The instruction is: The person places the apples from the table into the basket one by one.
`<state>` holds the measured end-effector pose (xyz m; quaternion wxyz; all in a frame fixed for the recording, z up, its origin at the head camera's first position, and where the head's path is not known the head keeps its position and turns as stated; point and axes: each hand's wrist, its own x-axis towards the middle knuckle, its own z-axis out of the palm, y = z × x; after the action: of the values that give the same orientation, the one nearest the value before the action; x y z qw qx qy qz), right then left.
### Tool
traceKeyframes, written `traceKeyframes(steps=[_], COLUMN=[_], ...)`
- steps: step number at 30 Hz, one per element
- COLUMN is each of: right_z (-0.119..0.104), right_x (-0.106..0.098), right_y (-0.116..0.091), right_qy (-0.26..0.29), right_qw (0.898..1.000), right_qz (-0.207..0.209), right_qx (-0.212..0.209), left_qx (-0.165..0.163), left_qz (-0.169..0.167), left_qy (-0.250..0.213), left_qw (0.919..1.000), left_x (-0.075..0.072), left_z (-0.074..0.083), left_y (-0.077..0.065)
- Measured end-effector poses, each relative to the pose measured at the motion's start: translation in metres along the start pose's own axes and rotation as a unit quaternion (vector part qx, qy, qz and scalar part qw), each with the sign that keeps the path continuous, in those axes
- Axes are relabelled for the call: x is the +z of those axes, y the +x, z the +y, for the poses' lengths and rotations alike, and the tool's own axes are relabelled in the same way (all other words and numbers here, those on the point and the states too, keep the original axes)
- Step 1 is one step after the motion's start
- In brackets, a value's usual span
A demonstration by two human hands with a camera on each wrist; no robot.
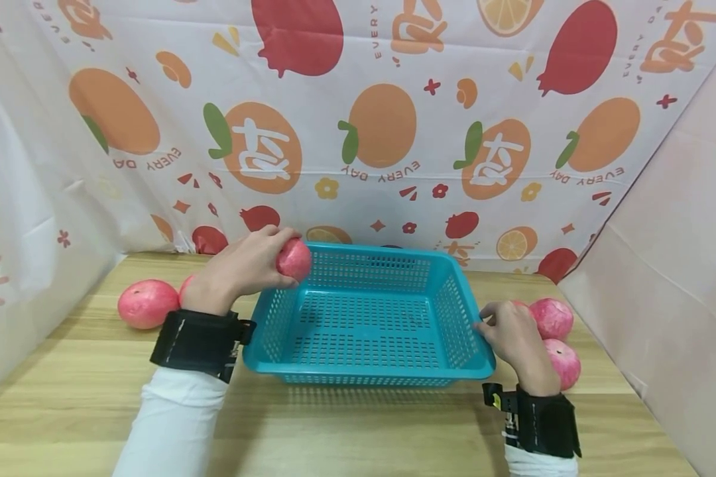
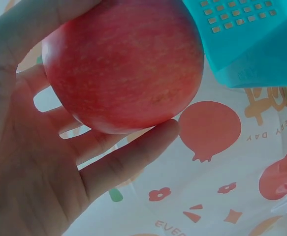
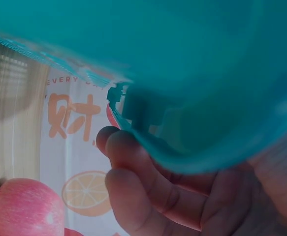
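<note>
My left hand [image 1: 247, 268] grips a red apple [image 1: 294, 259] at the back left corner of a teal plastic basket [image 1: 364, 374]. In the left wrist view, thumb and fingers wrap round the apple [image 2: 126, 66], close beside the basket's wall [image 2: 261, 64]. The inside of the basket shows only its slotted floor. My right hand [image 1: 516, 338] holds the basket's right rim; the right wrist view has its curled fingers [image 3: 133, 157] under the rim [image 3: 182, 164], the thumb hidden there.
On the wooden table [image 1: 358, 437], an apple [image 1: 148, 303] lies at the left, another partly behind my left wrist. Right of the basket sit an upper apple [image 1: 551, 318] and a lower apple [image 1: 563, 363], with one more mostly hidden. A fruit-print cloth [image 1: 429, 199] stands behind.
</note>
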<state>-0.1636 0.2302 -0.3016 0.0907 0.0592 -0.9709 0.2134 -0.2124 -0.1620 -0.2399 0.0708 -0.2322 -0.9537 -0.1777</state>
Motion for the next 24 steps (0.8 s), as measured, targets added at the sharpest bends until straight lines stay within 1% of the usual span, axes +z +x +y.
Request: traceKeyframes(steps=[8,15,20,24], right_z=[0.000,0.000,-0.001,-0.001], right_x=[0.000,-0.001,-0.001,-0.001], right_y=[0.000,-0.001,0.000,0.000], right_qy=[-0.004,0.000,-0.004,-0.007], right_qw=[1.000,1.000,1.000,1.000], right_qz=[-0.003,0.001,0.000,-0.001], right_qx=[0.004,0.000,0.005,0.004], left_qx=[0.001,0.012,0.011,0.008], left_qz=[-0.001,-0.002,0.000,-0.005], left_qy=[0.002,0.003,-0.001,-0.004], left_qw=[1.0000,0.9999,0.9999,0.9999], left_x=[0.002,0.004,0.005,0.007], left_z=[0.007,0.011,0.012,0.012], left_y=[0.006,0.012,0.016,0.019])
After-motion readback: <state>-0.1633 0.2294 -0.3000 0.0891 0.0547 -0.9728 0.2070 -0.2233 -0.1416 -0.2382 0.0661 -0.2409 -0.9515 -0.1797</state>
